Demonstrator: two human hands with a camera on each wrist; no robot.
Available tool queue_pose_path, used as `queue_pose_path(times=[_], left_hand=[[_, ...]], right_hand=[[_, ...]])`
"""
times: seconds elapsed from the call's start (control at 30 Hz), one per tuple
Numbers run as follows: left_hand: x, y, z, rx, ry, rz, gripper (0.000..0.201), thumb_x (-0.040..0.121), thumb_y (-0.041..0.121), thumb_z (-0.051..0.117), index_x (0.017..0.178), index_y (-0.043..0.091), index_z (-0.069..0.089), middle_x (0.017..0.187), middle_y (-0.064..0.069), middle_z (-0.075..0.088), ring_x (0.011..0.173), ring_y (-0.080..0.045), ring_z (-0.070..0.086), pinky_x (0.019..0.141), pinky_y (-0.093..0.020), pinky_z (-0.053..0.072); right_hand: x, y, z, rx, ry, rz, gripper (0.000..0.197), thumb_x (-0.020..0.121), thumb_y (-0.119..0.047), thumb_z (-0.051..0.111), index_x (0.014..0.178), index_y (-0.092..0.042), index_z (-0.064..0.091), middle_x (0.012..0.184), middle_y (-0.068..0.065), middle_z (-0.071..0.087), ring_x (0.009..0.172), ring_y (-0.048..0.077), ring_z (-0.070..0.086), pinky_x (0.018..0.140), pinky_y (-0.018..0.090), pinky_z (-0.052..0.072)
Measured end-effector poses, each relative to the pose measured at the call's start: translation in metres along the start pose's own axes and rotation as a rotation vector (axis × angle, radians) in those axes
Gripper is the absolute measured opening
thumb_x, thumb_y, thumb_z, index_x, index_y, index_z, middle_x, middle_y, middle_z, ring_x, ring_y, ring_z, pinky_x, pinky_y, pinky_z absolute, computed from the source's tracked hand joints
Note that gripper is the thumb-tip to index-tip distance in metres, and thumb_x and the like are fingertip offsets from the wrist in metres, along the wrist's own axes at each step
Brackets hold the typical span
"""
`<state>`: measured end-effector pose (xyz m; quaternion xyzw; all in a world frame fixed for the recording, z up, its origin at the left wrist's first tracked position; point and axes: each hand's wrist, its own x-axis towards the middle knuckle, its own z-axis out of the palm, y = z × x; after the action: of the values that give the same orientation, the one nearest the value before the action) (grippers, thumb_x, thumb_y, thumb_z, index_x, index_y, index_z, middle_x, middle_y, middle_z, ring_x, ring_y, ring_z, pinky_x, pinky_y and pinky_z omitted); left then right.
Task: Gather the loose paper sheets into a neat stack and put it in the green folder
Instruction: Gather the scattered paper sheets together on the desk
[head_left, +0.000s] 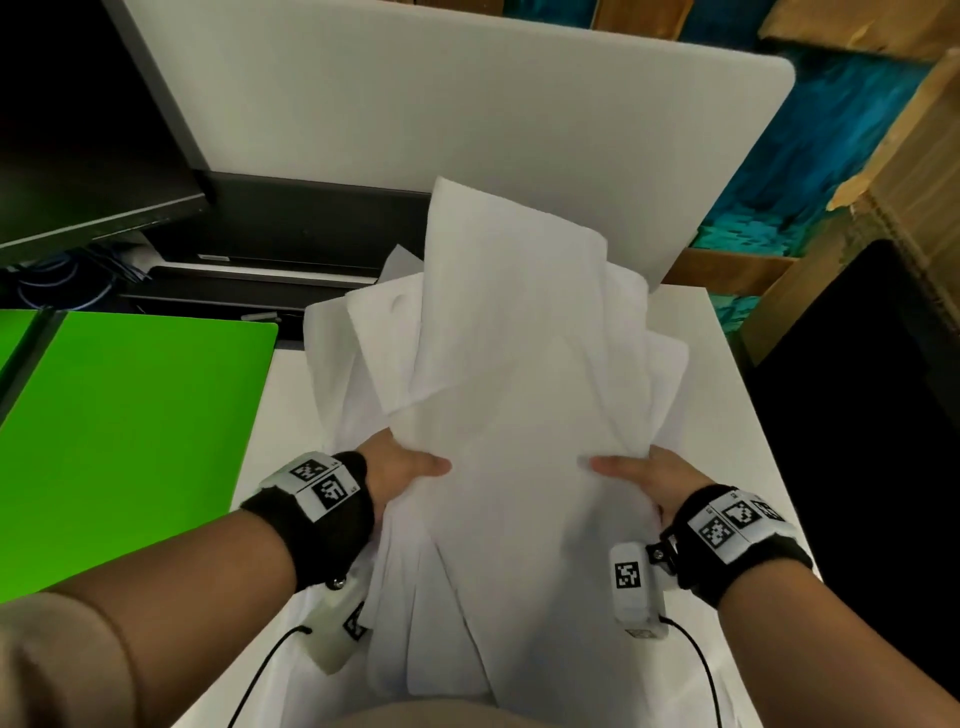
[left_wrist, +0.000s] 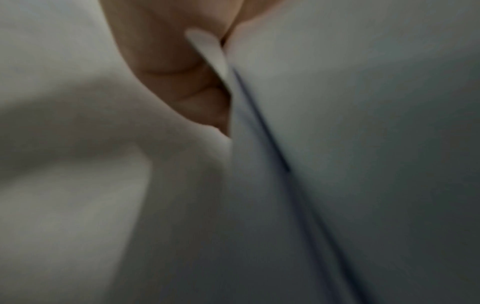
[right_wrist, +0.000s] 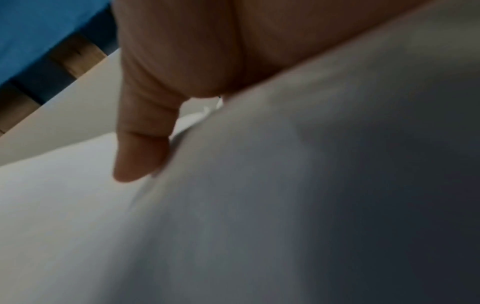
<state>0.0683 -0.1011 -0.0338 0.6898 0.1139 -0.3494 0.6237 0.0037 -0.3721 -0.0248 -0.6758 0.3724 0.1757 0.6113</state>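
The left hand (head_left: 402, 467) and right hand (head_left: 641, 475) hold the messy pile of paper (head_left: 514, 405) by its two sides, thumbs on top and fingers hidden under the sheets. The pile is between the hands, above the white table (head_left: 722, 395). The green folder (head_left: 130, 431) lies open at the table's left edge.

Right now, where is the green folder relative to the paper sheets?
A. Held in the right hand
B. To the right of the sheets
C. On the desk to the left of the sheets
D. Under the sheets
C: the green folder lies flat to the left, apart from the sheets, which the left hand and right hand grip by their side edges, still fanned and uneven.
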Motion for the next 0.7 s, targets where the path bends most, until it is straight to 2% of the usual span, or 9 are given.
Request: queue_pose_path(times=[0.07,0.17,0.27,0.3,0.37,0.47,0.53,0.6,0.7], left_hand=[[0.0,0.002,0.009,0.053,-0.01,0.014,0.038,0.071,0.002,0.074,0.107,0.008,0.063,0.114,-0.017,0.065,0.106,-0.032,0.061,0.099,-0.046,0.046],[0.007,0.0,0.015,0.276,0.034,0.12,0.043,0.078,0.02,0.071,0.117,0.01,0.057,0.112,-0.006,0.065,0.102,-0.023,0.06,0.096,-0.035,0.047],[0.008,0.007,0.001,0.427,0.361,0.233,0.028,0.08,0.023,0.066,0.106,0.015,0.057,0.101,-0.004,0.057,0.094,-0.024,0.058,0.082,-0.027,0.044],[0.008,0.011,-0.007,0.471,0.481,0.234,0.032,0.08,0.023,0.065,0.11,0.016,0.056,0.108,-0.007,0.055,0.1,-0.029,0.057,0.085,-0.028,0.043],[0.011,0.013,-0.026,0.617,0.629,0.104,0.051,0.079,0.028,0.064,0.126,0.015,0.048,0.128,-0.016,0.047,0.116,-0.037,0.049,0.099,-0.036,0.039],[0.011,0.011,-0.038,0.677,0.565,-0.11,0.069,0.081,0.038,0.06,0.137,0.008,0.033,0.14,-0.021,0.039,0.125,-0.04,0.044,0.106,-0.042,0.037],[0.013,0.011,-0.034,0.628,0.509,-0.092,0.067,0.085,0.036,0.058,0.137,0.003,0.032,0.141,-0.021,0.042,0.126,-0.039,0.044,0.104,-0.039,0.036],[0.012,0.013,-0.024,0.64,0.444,-0.066,0.066,0.086,0.038,0.056,0.135,0.0,0.035,0.14,-0.021,0.044,0.125,-0.038,0.045,0.102,-0.037,0.037],[0.011,0.014,-0.007,0.609,0.319,-0.068,0.067,0.086,0.045,0.054,0.134,0.001,0.037,0.138,-0.019,0.047,0.123,-0.035,0.048,0.098,-0.034,0.039]], right_hand=[[0.0,0.005,-0.001,-0.02,0.028,-0.045,0.022,0.069,-0.002,0.077,0.09,-0.004,0.069,0.087,0.017,0.072,0.08,0.033,0.069,0.074,0.04,0.057],[0.005,0.012,-0.006,-0.126,0.158,-0.061,0.016,0.07,0.0,0.076,0.079,-0.006,0.063,0.081,0.011,0.066,0.075,0.027,0.063,0.077,0.035,0.052],[0.007,0.018,-0.016,-0.117,0.239,-0.053,0.031,0.071,-0.002,0.076,0.099,0.002,0.063,0.096,0.017,0.065,0.091,0.033,0.063,0.088,0.042,0.051],[0.007,0.021,-0.02,-0.107,0.262,-0.048,0.037,0.072,-0.003,0.076,0.105,0.004,0.062,0.099,0.018,0.065,0.095,0.035,0.063,0.092,0.045,0.05],[0.009,0.026,-0.027,-0.079,0.284,-0.03,0.038,0.071,-0.005,0.076,0.106,0.003,0.062,0.103,0.02,0.066,0.097,0.038,0.063,0.094,0.05,0.049],[0.011,0.029,-0.032,-0.036,0.306,-0.02,0.024,0.07,-0.01,0.077,0.09,-0.008,0.064,0.103,0.022,0.068,0.095,0.04,0.064,0.093,0.054,0.049],[0.012,0.026,-0.031,-0.018,0.371,-0.032,0.022,0.072,-0.014,0.077,0.088,-0.01,0.063,0.101,0.019,0.068,0.095,0.039,0.065,0.092,0.053,0.05],[0.01,0.021,-0.027,-0.044,0.416,-0.057,0.031,0.076,-0.018,0.074,0.1,-0.003,0.063,0.098,0.017,0.066,0.096,0.038,0.064,0.093,0.048,0.05],[0.005,0.013,-0.016,-0.123,0.376,-0.089,0.032,0.079,-0.02,0.071,0.103,-0.002,0.06,0.095,0.015,0.061,0.091,0.032,0.06,0.086,0.037,0.048]])
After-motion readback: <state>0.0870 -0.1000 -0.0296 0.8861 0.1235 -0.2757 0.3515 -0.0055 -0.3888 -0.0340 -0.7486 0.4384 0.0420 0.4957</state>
